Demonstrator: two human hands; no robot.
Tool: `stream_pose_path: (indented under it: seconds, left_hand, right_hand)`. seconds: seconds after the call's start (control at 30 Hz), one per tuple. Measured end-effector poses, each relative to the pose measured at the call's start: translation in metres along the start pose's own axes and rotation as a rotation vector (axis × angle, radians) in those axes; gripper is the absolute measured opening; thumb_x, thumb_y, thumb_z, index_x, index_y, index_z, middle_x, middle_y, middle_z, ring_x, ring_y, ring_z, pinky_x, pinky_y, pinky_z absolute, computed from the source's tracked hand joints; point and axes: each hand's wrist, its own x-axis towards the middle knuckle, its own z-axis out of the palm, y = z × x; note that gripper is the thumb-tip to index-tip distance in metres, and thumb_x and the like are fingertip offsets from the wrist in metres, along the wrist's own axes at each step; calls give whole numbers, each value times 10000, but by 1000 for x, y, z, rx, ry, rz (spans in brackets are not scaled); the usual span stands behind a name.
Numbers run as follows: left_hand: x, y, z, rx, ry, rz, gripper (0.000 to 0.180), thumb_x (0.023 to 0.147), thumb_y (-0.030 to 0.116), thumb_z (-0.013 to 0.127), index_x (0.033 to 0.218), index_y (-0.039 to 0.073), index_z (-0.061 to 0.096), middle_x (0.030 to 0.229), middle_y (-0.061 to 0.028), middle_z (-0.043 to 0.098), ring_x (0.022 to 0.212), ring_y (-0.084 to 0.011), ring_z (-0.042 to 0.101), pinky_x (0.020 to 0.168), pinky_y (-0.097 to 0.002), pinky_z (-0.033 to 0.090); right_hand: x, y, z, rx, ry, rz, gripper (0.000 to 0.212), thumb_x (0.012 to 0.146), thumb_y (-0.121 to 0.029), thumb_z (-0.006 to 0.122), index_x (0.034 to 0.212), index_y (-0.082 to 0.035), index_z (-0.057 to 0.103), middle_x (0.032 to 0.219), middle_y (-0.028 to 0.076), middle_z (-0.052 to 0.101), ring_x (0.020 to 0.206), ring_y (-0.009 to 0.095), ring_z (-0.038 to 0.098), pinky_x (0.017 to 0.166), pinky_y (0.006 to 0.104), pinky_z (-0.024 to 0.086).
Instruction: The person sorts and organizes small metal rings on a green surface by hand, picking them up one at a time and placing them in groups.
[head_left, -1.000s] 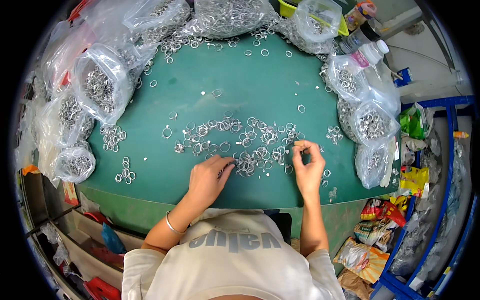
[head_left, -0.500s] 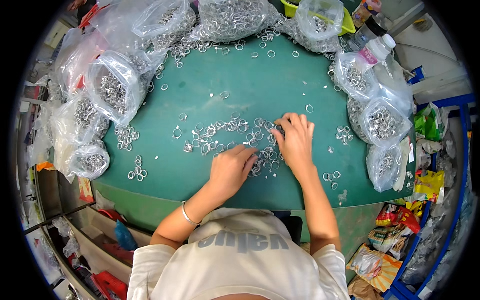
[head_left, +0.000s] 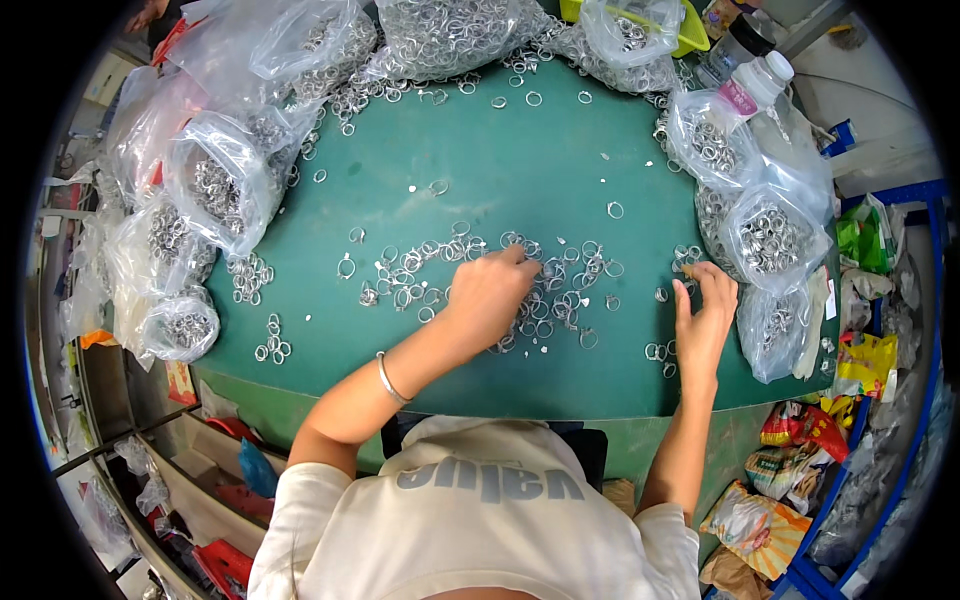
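Loose silver-coloured metal rings [head_left: 548,308] lie scattered across the middle of the green table [head_left: 430,130]. Over their upper middle is my left hand [head_left: 490,295], its fingers closed at the tips among the rings; what they pinch is hidden. My right hand [head_left: 708,315] is at the right, fingertips drawn together at the edge of a small ring cluster [head_left: 686,254]. Whether a ring sits between them is too small to make out. Another little group of rings [head_left: 661,352] lies just below and left of that hand.
Clear plastic bags full of rings line the left [head_left: 215,185], the back [head_left: 455,35] and the right [head_left: 770,240]. Two small ring clusters [head_left: 248,278] lie at the left. A white-capped bottle [head_left: 757,83] and a yellow-green basket [head_left: 692,30] stand at the back right.
My right hand has moved right from the central rings to the small cluster. My left hand has shifted up and right over the middle rings.
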Motion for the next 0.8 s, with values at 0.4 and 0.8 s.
stream_pose_path:
  seconds: [0.4,0.8]
  left_hand:
    - [-22,-3,-34,-611,-32,-305,160,771,23,688,900,-21,604,888,-120,623,794,-228,608,721,-307,473]
    - [-53,27,-14,-1918,-223,-772,225,786,60,528,1006,18,518,782,-45,548,581,-109,512,409,-207,306]
  right_hand:
    - [3,-83,37,394,-345,-221,336,771,-100,687,1095,-58,612,1152,94,553,1100,290,484,927,407,362]
    - [-46,-125,25,598,-232,-275,297,772,-41,648,1064,3,617,1021,95,576,862,279,535,744,379,445]
